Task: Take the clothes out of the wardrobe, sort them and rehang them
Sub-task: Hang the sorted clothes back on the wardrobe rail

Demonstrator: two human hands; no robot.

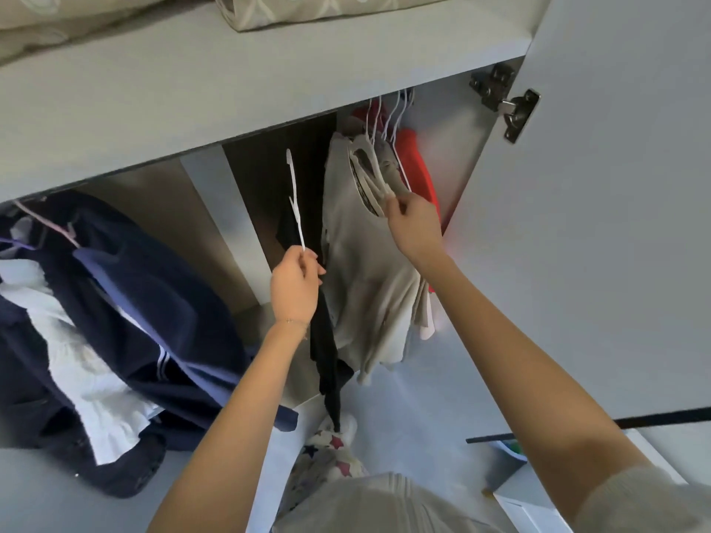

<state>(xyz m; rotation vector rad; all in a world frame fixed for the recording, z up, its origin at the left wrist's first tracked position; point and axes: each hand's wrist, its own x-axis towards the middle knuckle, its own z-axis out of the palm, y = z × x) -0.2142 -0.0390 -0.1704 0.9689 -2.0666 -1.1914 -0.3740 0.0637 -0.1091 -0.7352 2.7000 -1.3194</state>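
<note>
My left hand (294, 286) grips a white hanger (294, 198) by its lower end, together with a black garment (327, 352) that hangs down below the hand. To the right, several beige tops (361, 271) hang on white hangers from the wardrobe rail. My right hand (413, 225) pinches the collar edge of the front beige top. A red garment (413, 159) hangs behind them against the right wall.
Navy and white clothes (115, 321) hang in the left compartment on pale hangers. A shelf (231, 82) above carries beige bedding (327, 9). The open wardrobe door (615, 225) stands at the right with its hinge (508, 101). A divider panel (215, 209) separates the compartments.
</note>
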